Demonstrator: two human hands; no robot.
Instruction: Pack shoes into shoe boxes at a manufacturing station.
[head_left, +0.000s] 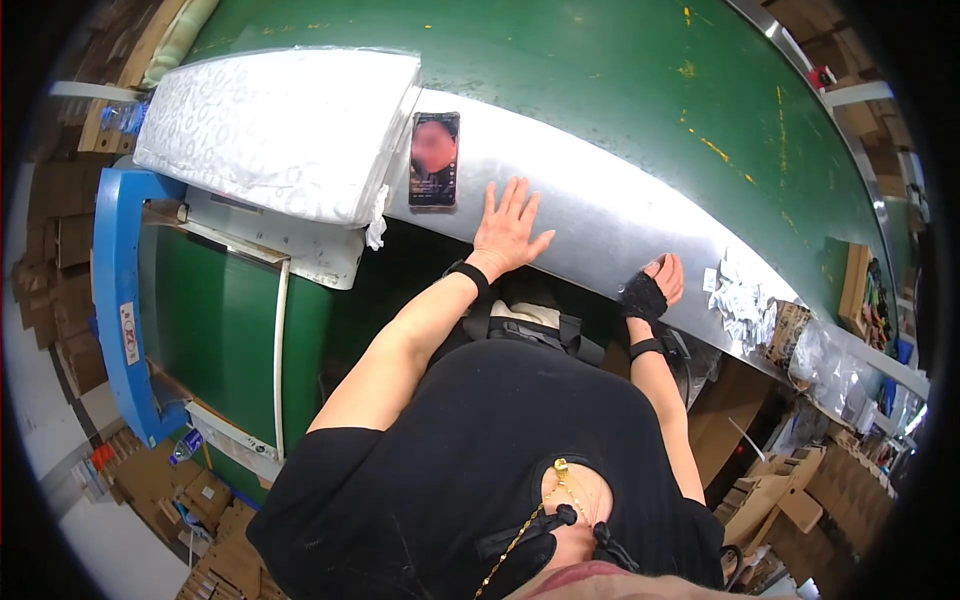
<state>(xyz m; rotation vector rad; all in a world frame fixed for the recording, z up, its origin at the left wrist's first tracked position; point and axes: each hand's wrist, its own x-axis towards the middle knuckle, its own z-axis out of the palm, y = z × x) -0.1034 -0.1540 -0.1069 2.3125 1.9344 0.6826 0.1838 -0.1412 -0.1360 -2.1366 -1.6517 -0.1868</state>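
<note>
My left hand [508,228] lies flat on the bare metal strip [570,185], fingers spread and pointing away from me, with a black band at the wrist. Just beyond it to the left, a smartphone [434,160] with a lit screen rests on the metal beside a large white patterned package [280,135]. My right hand [660,283], in a black wrist covering, is at the near edge of the strip. Its fingers are curled together, and whether anything is in them is hidden. A pile of small white paper slips [742,305] lies to its right.
A green conveyor belt [600,70] runs beyond the metal strip. At left stands a blue machine frame [125,310] around another green belt. Clear plastic bags [835,375] and a wooden box [855,288] sit at the right. Flattened cardboard [790,500] is stacked lower right.
</note>
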